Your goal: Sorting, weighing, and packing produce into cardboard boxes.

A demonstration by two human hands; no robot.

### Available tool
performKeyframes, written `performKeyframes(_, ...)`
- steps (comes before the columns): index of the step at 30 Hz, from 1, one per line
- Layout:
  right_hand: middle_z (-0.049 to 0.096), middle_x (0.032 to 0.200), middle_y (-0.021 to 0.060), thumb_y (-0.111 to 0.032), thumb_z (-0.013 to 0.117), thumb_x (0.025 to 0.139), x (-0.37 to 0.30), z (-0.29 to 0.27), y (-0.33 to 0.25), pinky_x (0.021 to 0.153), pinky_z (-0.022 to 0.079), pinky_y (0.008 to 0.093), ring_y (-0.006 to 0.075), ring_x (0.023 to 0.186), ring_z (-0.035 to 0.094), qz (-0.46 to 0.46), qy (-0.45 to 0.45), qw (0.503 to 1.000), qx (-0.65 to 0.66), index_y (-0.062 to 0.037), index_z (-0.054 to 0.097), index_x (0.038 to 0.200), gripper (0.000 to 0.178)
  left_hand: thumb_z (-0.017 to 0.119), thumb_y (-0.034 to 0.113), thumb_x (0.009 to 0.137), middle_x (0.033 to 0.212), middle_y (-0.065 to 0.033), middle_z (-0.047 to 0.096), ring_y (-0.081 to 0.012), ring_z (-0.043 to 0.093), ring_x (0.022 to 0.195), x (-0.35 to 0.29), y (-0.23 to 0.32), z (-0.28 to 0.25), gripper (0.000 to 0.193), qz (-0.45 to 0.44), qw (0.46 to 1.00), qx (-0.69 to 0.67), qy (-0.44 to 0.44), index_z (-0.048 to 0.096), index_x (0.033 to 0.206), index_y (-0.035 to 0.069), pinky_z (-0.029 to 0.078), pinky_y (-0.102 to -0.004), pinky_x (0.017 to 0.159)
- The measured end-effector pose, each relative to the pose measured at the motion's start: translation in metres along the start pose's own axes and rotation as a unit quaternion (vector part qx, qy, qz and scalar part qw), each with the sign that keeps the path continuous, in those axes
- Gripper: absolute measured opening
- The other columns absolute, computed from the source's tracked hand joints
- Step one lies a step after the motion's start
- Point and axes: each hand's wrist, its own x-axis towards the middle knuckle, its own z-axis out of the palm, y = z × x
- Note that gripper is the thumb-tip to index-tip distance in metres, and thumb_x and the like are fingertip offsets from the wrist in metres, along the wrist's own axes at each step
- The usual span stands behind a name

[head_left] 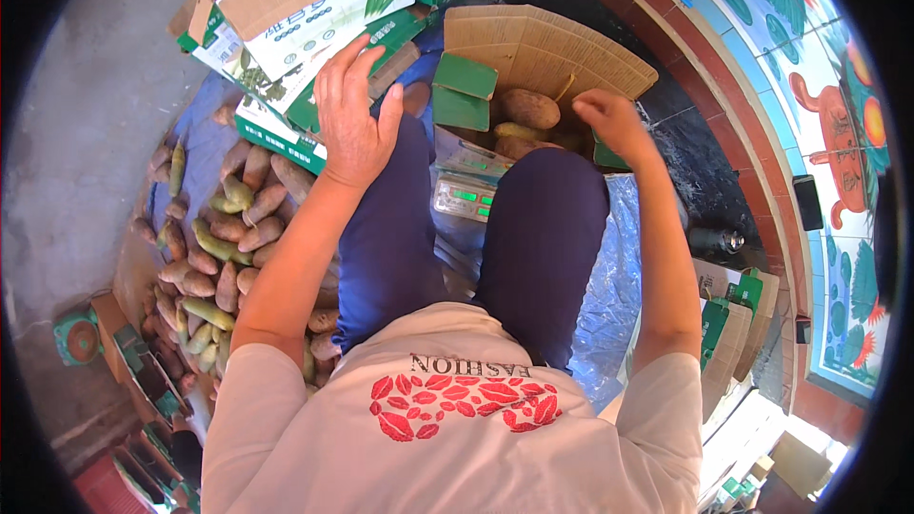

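Note:
In front of my knees stands an open cardboard box (pixel 547 48) with green flaps. Several large tubers (pixel 529 108) that look like sweet potatoes lie inside, brown and yellowish. My right hand (pixel 614 124) is over the box's right side, its fingers curled together; what they hold, if anything, is hidden. My left hand (pixel 354 119) is raised above my left knee, fingers spread and nothing in it. It is nearest to the white and green carton (pixel 319 38) at the far left. A scale with lit green displays (pixel 464 197) shows between my knees, just on the near side of the box.
On my left, a big heap of brown and greenish tubers (pixel 228 228) lies partly on blue sheeting (pixel 205 124). Clear plastic sheeting (pixel 614 266) is beside my right leg. More cartons (pixel 728 324) stand at the right, below a tiled wall (pixel 776 29) with painted pictures.

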Motion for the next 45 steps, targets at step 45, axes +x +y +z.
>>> performKeyframes(45, 0.065, 0.085, 0.0078, -0.021, 0.063, 0.076, 0.076, -0.008, 0.018, 0.069, 0.05, 0.0364, 0.025, 0.082, 0.064, 0.024, 0.151, 0.94, -0.306, -0.0092, 0.064, 0.087, 0.017, 0.071, 0.011, 0.064, 0.098, -0.0075, 0.057, -0.0282, 0.052, 0.1, -0.002, -0.001, 0.058, 0.031, 0.122, 0.864, 0.005, -0.489, 0.065, 0.094, 0.013, 0.04, -0.0436, 0.087)
